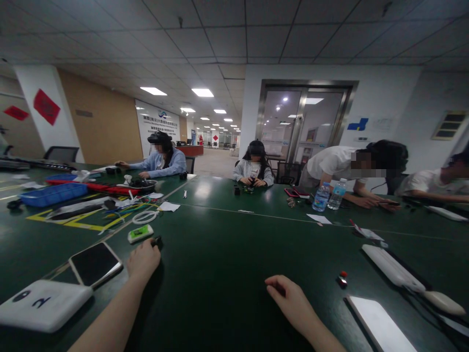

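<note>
At the left, my left hand [143,258] is closed over the tabletop, its fingertips on a small black object [157,241] whose kind I cannot make out. Just beyond that hand lies a green-and-white packet or box [140,233]. A phone-like device with a dark screen [95,264] is beside my left wrist, and a white power bank-like case marked with a figure [44,304] sits nearer. My right hand [289,298] rests at the lower right, fingers loosely curled, thumb a little apart, with nothing visible in it. A small red-topped item [342,279] stands to its right.
A white flat device [379,322] and a long white power strip-like object [394,268] with cables lie at right. Two water bottles [321,197] stand farther back. Blue tray [54,194], tools and a coiled white cable [145,217] occupy the left. Several people sit or lean around the green table [220,264].
</note>
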